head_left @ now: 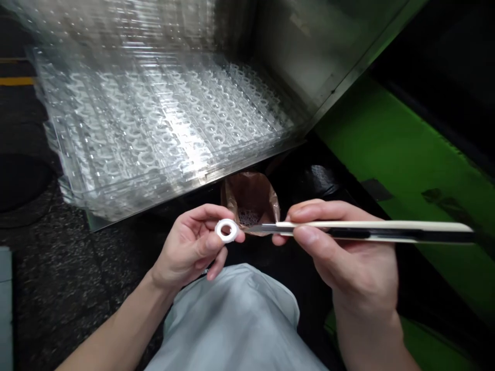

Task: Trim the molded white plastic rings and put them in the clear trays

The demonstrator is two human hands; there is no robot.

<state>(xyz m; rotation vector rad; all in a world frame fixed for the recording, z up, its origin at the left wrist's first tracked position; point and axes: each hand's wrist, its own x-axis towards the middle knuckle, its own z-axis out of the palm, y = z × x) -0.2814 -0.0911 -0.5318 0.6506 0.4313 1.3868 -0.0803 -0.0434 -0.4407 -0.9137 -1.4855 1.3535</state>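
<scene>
Between thumb and fingers, my left hand pinches a small white plastic ring with a round hole, its face turned up toward me. My right hand is closed round a utility knife with a white and black handle. The knife's blade points left, its tip just right of the ring; whether it touches the ring I cannot tell. Behind the two hands stands an open container with a brownish plastic liner, and thin pale scraps lie inside it.
A stack of clear plastic trays with rows of moulded pockets fills the upper left, its front edge close beyond my hands. A metal panel rises at the back right. Green machine panels stand at the right. Dark speckled floor shows at left.
</scene>
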